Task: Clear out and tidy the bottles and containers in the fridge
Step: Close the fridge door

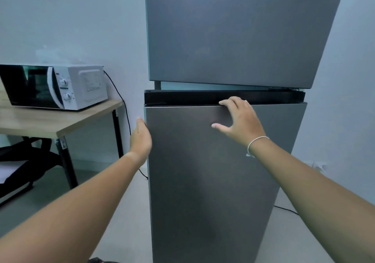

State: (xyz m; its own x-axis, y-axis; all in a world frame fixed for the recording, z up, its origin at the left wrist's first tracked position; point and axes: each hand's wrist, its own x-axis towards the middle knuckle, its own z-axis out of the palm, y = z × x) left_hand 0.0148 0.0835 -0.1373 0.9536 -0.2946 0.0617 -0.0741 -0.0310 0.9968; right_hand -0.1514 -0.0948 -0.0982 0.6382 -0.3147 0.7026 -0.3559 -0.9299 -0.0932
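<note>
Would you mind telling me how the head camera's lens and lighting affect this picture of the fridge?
Head view: wide-angle distortion makes the fridge taper downward and its upper door flare; light is soft, bluish, without hard shadows; the left hand and right hand look slightly soft; the microwave door reflects the room.

A white microwave (pixel 60 86) sits on the wooden table (pixel 40 120), left of the floor-standing grey fridge (pixel 223 161).

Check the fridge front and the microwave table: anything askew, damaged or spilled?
Nothing stands out. Both fridge doors look shut and unmarked. The right hand hooks its fingers over the lower door's top edge; the left hand rests at its left edge. The microwave sits squarely on the table, door closed.
</note>
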